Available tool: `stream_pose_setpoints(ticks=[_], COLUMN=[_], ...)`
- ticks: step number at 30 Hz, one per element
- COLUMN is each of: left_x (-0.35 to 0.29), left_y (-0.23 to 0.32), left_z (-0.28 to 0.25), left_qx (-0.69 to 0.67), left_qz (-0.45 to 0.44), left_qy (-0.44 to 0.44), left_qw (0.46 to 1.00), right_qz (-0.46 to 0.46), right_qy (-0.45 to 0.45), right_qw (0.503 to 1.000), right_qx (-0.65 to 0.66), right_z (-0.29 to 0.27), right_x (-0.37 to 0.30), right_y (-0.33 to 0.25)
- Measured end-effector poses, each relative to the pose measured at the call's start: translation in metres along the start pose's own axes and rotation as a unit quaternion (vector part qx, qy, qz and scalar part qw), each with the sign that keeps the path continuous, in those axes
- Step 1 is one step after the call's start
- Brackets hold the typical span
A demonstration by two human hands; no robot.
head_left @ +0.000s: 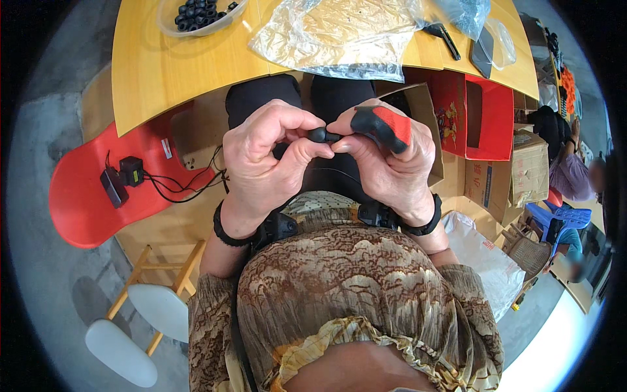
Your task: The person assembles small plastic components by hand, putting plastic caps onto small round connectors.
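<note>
Over my lap, my left hand and my right hand meet with thumbs and fingertips closed on one small black rubbery part. Its rounded end shows between my left thumb and forefinger, and a thinner end runs to my right fingertips. What exactly it is, I cannot tell. A black and red cover sits on a finger of my right hand. Beyond my hands, on the table, a clear plastic tub holds several small black ring-like parts.
A crumpled clear plastic bag lies on the yellow table, right of the tub. A red chair with black adapters and cables stands left. Red box and cardboard boxes are at right. Other people sit at the far right.
</note>
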State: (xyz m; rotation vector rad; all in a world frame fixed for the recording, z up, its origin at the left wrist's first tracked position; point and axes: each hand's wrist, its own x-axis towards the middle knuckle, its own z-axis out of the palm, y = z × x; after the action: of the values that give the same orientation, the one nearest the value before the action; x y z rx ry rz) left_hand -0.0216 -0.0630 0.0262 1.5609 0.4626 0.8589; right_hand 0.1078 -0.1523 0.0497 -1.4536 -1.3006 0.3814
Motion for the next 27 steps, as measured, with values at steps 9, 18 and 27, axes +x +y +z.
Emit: stream_pose_setpoints(ticks=[9,18,27], left_x=[-0.001,-0.002,-0.004], left_y=[-0.005,-0.005,-0.005], left_z=[0.0,0.003,0.001], left_qx=[0.059,0.069,0.099], left_qz=[0.061,0.065,0.065], left_qy=[0.009,0.03,0.035], left_qw=[0.996,0.995,0.992], right_qz=[0.073,0.173,0.144], right_qy=[-0.057,0.003,-0.08], right_qw=[0.99,0.959,0.97], right_qx=[0.102,0.225,0.178], right_z=[-0.006,0.007,0.0], right_x=[0.002,-0.005,0.003], right_y=[0.002,0.004,0.008])
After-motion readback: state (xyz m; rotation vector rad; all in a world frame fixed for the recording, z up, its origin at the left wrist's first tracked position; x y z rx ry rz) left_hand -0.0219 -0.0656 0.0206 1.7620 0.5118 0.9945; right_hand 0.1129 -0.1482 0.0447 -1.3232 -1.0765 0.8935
